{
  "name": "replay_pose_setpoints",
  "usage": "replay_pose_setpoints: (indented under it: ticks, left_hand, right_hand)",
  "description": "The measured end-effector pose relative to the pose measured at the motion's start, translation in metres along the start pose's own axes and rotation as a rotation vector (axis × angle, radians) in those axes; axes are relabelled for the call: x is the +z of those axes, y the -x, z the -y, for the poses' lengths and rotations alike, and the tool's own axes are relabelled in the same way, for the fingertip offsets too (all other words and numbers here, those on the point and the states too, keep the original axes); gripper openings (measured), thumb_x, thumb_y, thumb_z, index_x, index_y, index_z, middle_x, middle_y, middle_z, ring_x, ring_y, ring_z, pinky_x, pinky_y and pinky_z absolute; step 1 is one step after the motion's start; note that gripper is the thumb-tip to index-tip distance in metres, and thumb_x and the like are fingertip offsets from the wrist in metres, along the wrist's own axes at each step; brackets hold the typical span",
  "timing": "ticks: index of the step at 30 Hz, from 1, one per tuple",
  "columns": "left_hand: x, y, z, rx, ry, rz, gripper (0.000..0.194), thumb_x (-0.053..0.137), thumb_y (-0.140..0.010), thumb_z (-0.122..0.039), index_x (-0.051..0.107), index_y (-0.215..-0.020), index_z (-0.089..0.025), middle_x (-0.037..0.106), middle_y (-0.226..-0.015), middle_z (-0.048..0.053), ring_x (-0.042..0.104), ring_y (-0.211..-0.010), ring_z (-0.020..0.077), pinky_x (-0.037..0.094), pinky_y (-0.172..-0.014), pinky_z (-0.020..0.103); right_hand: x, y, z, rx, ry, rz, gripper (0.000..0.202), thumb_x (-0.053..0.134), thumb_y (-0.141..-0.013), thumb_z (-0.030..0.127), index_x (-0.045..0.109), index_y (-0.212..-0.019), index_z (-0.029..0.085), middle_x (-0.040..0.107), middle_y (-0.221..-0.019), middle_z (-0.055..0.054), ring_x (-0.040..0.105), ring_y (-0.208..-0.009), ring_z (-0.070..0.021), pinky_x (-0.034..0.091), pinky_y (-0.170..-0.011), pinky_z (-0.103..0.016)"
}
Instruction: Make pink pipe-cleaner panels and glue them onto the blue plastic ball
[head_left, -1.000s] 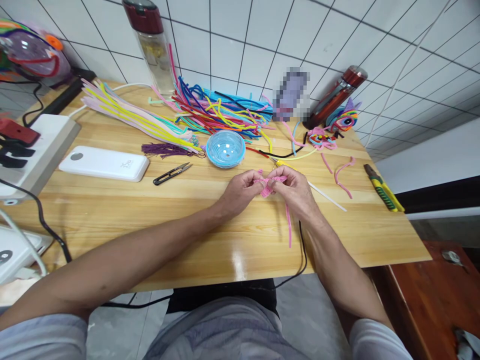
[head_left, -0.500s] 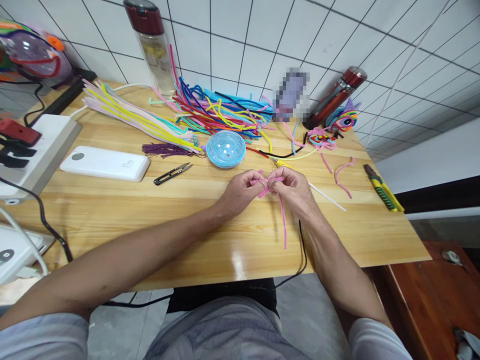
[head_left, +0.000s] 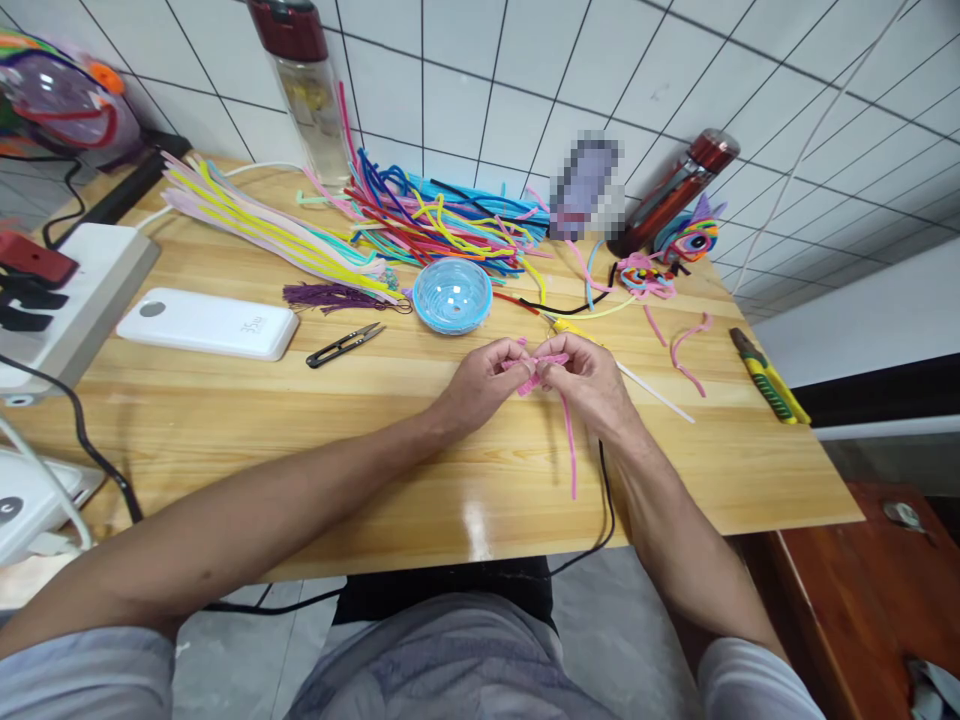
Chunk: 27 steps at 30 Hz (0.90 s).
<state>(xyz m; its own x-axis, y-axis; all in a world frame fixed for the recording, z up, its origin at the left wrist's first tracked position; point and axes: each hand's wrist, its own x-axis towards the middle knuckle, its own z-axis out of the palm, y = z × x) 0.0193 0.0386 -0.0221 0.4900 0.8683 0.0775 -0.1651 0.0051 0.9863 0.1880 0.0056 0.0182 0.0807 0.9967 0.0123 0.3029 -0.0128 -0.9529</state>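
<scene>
Between the fingertips of both hands is a pink pipe cleaner (head_left: 572, 455), bent into a small shape whose details the fingers partly hide. One long free end hangs down toward the table's front. My left hand (head_left: 487, 385) pinches the shape from the left. From the right, my right hand (head_left: 589, 380) pinches it too, thumb and forefinger closed. Just beyond the hands sits a light blue bowl (head_left: 452, 298). Behind my right hand lies a yellow-handled tool (head_left: 574, 329), partly covered, with a white stick (head_left: 656, 393) to its right.
A pile of coloured pipe cleaners (head_left: 450, 220) lies at the back, near a clear bottle (head_left: 307, 110). Thread snips (head_left: 343, 346) and a white power bank (head_left: 210, 324) are on the left. Green-yellow pliers (head_left: 769, 378) and a red thermos (head_left: 679, 190) stand out on the right.
Both hands keep their pinch on the pink pipe cleaner in nearly the same place. Its hanging end has swung very slightly to the right.
</scene>
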Motion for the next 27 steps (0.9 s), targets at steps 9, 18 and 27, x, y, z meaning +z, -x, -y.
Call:
replay_pose_setpoints:
  ticks: [9, 18, 27]
  left_hand:
    - [0.0008, 0.0015, -0.0009, -0.017, -0.01, 0.0, 0.023, 0.072, -0.085, -0.04, 0.063, -0.078, -0.02, 0.067, -0.072, -0.002, 0.057, -0.068, 0.0132, 0.051, -0.08, 0.032]
    - [0.002, 0.0012, -0.0005, -0.025, -0.011, 0.005, 0.019, 0.07, -0.083, -0.035, 0.063, -0.076, -0.02, 0.06, -0.066, -0.005, 0.049, -0.061, 0.011, 0.046, -0.072, 0.03]
    - [0.0011, 0.0011, -0.0013, -0.007, -0.039, -0.009, 0.017, 0.067, -0.079, -0.035, 0.064, -0.077, -0.018, 0.059, -0.069, -0.003, 0.048, -0.065, 0.0115, 0.037, -0.065, 0.028]
  right_hand:
    - [0.0009, 0.0016, 0.001, 0.01, 0.056, 0.002, 0.013, 0.07, -0.068, 0.034, 0.066, -0.073, 0.023, 0.064, -0.065, 0.003, 0.056, -0.061, -0.0139, 0.044, -0.06, -0.029]
    - [-0.0006, 0.0018, -0.0001, 0.004, 0.141, 0.007, 0.01, 0.061, -0.064, 0.027, 0.067, -0.07, 0.022, 0.066, -0.064, 0.001, 0.054, -0.057, -0.0131, 0.04, -0.055, -0.028]
    - [-0.0004, 0.0016, 0.0006, 0.035, 0.111, 0.016, 0.01, 0.064, -0.064, 0.031, 0.067, -0.07, 0.022, 0.066, -0.064, 0.001, 0.057, -0.057, -0.0145, 0.043, -0.057, -0.03]
